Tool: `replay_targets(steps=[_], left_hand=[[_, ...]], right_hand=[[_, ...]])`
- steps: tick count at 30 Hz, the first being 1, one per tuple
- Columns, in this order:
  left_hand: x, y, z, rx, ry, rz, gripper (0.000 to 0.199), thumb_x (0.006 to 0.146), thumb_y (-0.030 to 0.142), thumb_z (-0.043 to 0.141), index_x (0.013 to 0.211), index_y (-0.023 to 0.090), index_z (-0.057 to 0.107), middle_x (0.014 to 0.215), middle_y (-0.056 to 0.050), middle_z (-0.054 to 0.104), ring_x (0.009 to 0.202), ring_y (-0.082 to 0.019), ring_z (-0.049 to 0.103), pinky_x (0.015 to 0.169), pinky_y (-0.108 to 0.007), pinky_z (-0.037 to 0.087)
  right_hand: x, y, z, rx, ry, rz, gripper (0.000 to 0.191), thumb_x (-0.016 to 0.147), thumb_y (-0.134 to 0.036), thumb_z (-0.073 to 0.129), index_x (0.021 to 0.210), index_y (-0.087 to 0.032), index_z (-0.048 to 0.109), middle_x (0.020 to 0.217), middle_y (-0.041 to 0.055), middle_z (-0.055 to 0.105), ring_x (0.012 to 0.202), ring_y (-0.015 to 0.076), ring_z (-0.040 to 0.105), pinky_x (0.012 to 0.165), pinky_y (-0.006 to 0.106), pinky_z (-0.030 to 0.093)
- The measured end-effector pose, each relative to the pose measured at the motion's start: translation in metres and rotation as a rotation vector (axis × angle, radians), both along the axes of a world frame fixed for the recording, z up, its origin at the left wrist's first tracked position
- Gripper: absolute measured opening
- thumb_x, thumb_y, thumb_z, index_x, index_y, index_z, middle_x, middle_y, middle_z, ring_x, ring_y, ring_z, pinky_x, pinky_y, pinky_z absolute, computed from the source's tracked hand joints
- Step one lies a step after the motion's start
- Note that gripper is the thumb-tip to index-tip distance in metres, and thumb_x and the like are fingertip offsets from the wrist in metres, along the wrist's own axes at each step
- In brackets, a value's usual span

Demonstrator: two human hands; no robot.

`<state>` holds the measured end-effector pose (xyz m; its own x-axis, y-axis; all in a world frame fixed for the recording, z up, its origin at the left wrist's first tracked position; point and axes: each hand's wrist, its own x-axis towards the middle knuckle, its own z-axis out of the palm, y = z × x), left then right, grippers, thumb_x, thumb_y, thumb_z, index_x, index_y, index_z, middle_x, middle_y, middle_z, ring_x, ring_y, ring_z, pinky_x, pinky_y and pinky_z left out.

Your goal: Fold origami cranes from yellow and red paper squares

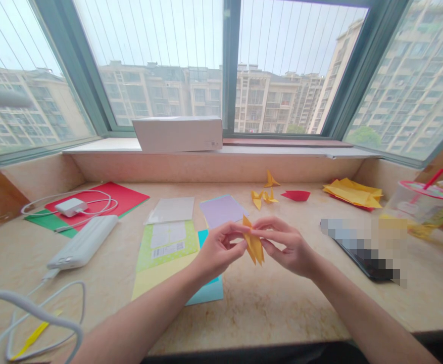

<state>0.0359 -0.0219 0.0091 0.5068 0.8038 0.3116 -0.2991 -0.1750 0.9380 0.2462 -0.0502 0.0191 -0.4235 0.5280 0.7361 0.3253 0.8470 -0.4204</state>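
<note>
Between my two hands is a folded piece of yellow origami paper (255, 247), held up above the counter with pointed ends hanging down. My left hand (223, 246) pinches its left side between thumb and fingers. From the right, my right hand (285, 242) grips the upper part, its fingertips meeting the left ones near the top. Just beyond my hands lie small yellow folded paper figures (257, 198), with another yellow folded figure (270, 179) standing behind them. Beside these rests a red folded paper piece (296, 195). Fingers cover part of the held paper's folds.
Colored sheets (221, 210) and a green paper packet (168, 245) lie at centre left. Farther left are red paper (120, 197), a white charger (70, 207) and a power strip (85, 242). On the right are yellow paper sheets (353, 193), a partly blurred phone (361, 253) and a plastic cup (414, 205).
</note>
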Motion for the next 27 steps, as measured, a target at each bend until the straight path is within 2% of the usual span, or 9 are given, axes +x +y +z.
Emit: replay_targets(steps=[6, 13, 16, 21, 27], left_hand=[[-0.003, 0.002, 0.002, -0.079, -0.059, -0.061, 0.025, 0.080, 0.025, 0.079, 0.100, 0.017, 0.066, 0.102, -0.008, 0.072, 0.099, -0.021, 0.069, 0.084, -0.030, 0.051], [-0.001, 0.002, 0.001, -0.105, -0.087, -0.105, 0.022, 0.079, 0.026, 0.080, 0.089, 0.017, 0.063, 0.093, -0.004, 0.071, 0.089, -0.015, 0.066, 0.078, -0.025, 0.048], [0.001, 0.002, 0.002, -0.053, -0.071, -0.080, 0.020, 0.080, 0.028, 0.079, 0.085, 0.016, 0.064, 0.089, -0.004, 0.071, 0.087, -0.014, 0.065, 0.077, -0.023, 0.048], [0.001, 0.001, 0.000, -0.032, -0.055, -0.046, 0.025, 0.077, 0.032, 0.082, 0.084, 0.016, 0.064, 0.091, -0.006, 0.072, 0.089, -0.018, 0.068, 0.080, -0.029, 0.053], [0.002, 0.001, -0.005, 0.019, 0.000, 0.087, 0.027, 0.080, 0.037, 0.079, 0.081, 0.014, 0.064, 0.082, -0.004, 0.071, 0.078, -0.015, 0.067, 0.072, -0.025, 0.050]], right_hand=[[0.001, 0.001, -0.002, -0.044, -0.054, -0.015, 0.044, 0.096, -0.009, 0.051, 0.134, -0.028, 0.062, 0.121, 0.0109, 0.060, 0.114, 0.0219, 0.064, 0.094, 0.038, 0.058], [0.002, 0.002, -0.005, 0.033, -0.051, -0.043, 0.037, 0.097, -0.010, 0.054, 0.128, -0.028, 0.066, 0.116, 0.0092, 0.063, 0.108, 0.0193, 0.066, 0.093, 0.033, 0.057], [0.000, 0.002, -0.006, 0.052, -0.013, -0.084, 0.030, 0.097, -0.012, 0.053, 0.120, -0.025, 0.069, 0.114, 0.0092, 0.066, 0.106, 0.0198, 0.067, 0.092, 0.034, 0.057], [-0.008, 0.000, -0.010, 0.063, 0.069, -0.157, 0.024, 0.097, -0.013, 0.054, 0.112, -0.024, 0.070, 0.110, 0.0088, 0.069, 0.103, 0.0201, 0.068, 0.089, 0.035, 0.058], [-0.018, -0.001, -0.011, 0.017, 0.175, -0.174, 0.017, 0.094, -0.018, 0.061, 0.105, -0.024, 0.072, 0.104, 0.0080, 0.069, 0.098, 0.0207, 0.068, 0.087, 0.037, 0.058]])
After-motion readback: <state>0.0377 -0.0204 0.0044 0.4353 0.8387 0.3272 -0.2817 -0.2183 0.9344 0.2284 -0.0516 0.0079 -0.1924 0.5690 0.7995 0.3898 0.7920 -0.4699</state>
